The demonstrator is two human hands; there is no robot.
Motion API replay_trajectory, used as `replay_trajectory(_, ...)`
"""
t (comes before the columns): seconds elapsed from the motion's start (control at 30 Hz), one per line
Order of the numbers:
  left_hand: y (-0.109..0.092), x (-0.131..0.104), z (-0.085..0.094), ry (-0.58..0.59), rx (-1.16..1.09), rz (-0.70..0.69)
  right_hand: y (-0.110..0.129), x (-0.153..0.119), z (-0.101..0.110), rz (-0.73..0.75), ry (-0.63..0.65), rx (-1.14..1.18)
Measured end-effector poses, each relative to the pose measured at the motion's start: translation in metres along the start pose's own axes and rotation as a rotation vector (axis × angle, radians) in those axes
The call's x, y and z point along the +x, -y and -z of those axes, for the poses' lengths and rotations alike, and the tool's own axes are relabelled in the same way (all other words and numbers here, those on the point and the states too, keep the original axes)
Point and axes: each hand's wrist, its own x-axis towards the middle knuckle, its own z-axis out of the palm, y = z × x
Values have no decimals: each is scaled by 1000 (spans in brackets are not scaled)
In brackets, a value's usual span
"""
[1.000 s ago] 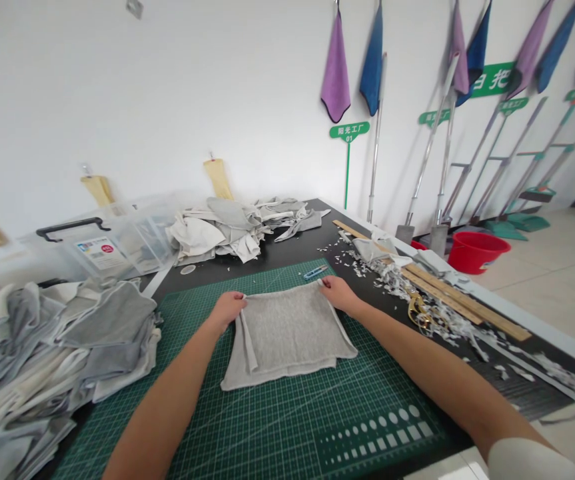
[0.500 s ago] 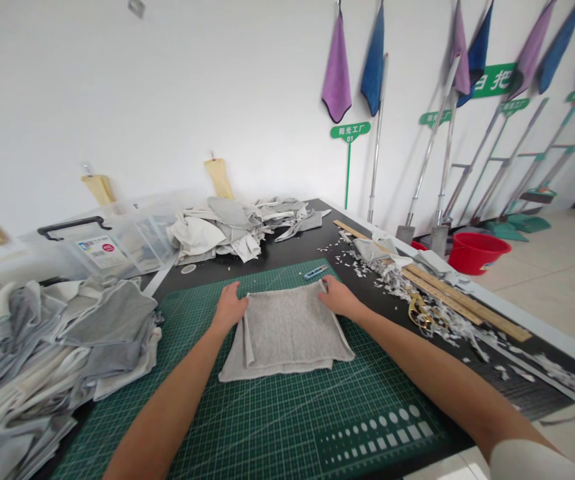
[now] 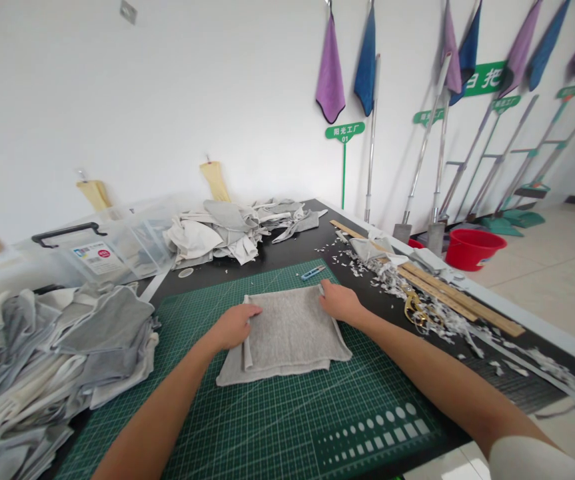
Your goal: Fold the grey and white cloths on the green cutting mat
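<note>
A folded piece of grey fabric (image 3: 287,330) lies on a green cutting mat (image 3: 247,427) with printed grid lines. My left hand (image 3: 236,325) grips the fabric's left edge, thumb on top and the other fingers hidden beneath or behind it. At the upper right corner, my right hand (image 3: 340,301) pinches the edge between closed fingers. The lower layer of the fabric sticks out past the upper one along the front. Just beyond the fabric, a blue utility knife (image 3: 312,273) rests near the mat's far edge.
Stacked grey cloths (image 3: 102,327) lie at the left, before a clear plastic box (image 3: 117,250). A heap of fabric scraps (image 3: 212,230) sits behind the mat. Wooden rulers (image 3: 447,293), gold-handled scissors (image 3: 411,308) and white shreds (image 3: 392,280) line the right side. A red bucket (image 3: 474,250) stands on the floor.
My left hand has slid down the fabric's left side from the upper left corner, and its thumb now lies over the edge. My right hand stays at its corner.
</note>
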Motion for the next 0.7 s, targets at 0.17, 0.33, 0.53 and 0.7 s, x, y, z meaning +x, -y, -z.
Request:
replay_trajectory(0.17, -6, -24, 11, 101, 86, -88, 1, -2, 4, 8, 6, -17)
replay_trajectory(0.33, -16, -27, 12, 32, 116, -120, 12, -8, 14, 83, -82, -28)
replay_trajectory(0.53, 0, -23, 3, -119, 72, -142, 38, -35, 27, 460, -115, -11)
replay_trajectory(0.7, 24, -23, -8, -247, 35, -35, 59, -70, 20, 920, -4, 7)
